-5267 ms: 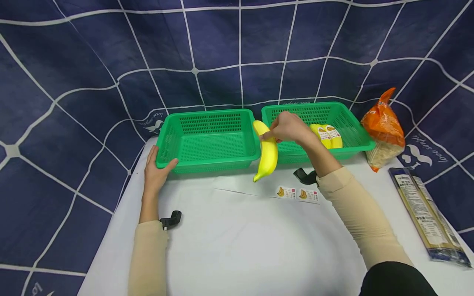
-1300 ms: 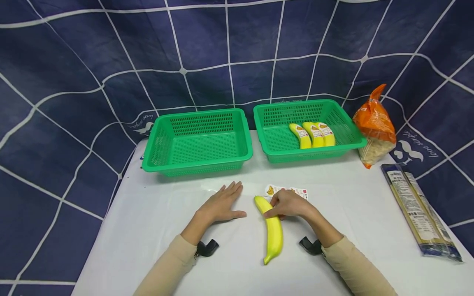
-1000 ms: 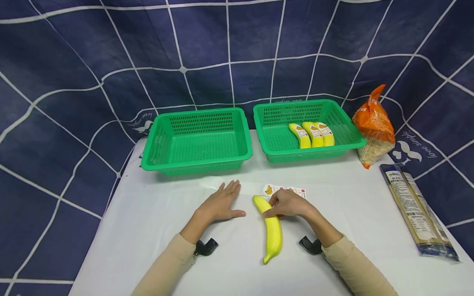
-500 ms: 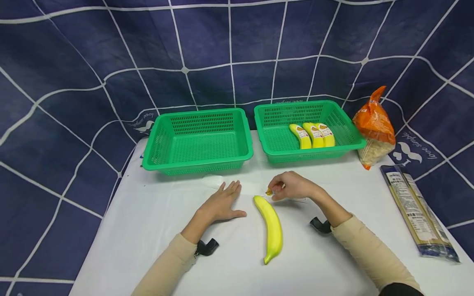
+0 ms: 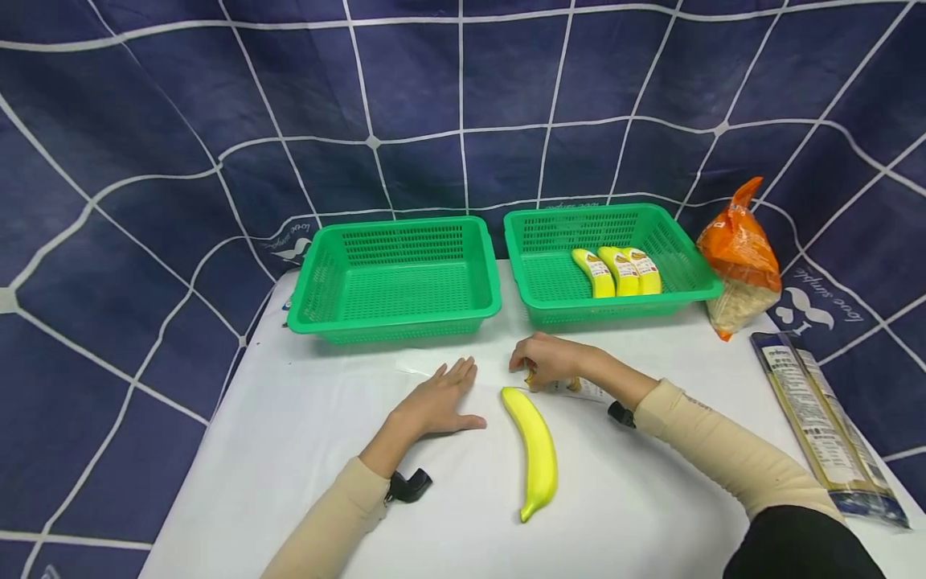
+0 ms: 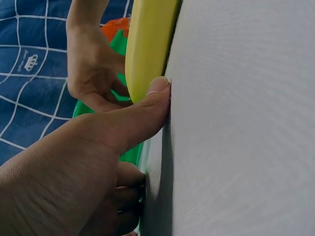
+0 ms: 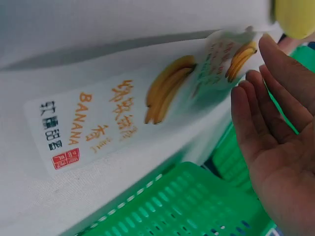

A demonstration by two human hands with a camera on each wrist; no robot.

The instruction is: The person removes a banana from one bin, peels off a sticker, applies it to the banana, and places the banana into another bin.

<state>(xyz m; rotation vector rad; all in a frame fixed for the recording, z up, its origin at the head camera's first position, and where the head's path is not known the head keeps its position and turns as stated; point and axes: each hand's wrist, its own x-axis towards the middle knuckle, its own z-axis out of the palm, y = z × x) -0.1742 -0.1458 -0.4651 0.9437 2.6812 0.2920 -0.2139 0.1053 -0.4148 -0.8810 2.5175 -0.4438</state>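
My left hand [image 5: 432, 402] lies flat on the white table with its fingers spread, its thumb pointing toward a yellow banana [image 5: 537, 454]. Nothing is in its grasp. The banana lies lengthwise between my two hands, untouched. Beyond its far end, my right hand [image 5: 550, 360] bends over a strip of banana stickers. There its thumb and fingertips pinch the end of one sticker [image 7: 226, 64], which curls up from the strip. A second printed sticker [image 7: 88, 128] lies flat beside it. In the head view the right hand hides part of the strip.
A green basket [image 5: 394, 328] stands at the back left. Several stickered bananas [image 5: 618, 272] lie in another green basket [image 5: 615, 305] at the back right. Farther right are an orange-topped bag [image 5: 741, 261] and long flat packages [image 5: 825, 426]. A dark curtain [image 5: 412, 88] hangs behind.
My right hand carried the banana from beside the baskets to the table, let go of it, then moved up to the stickers. My left hand moved from the left basket's rim to the table.
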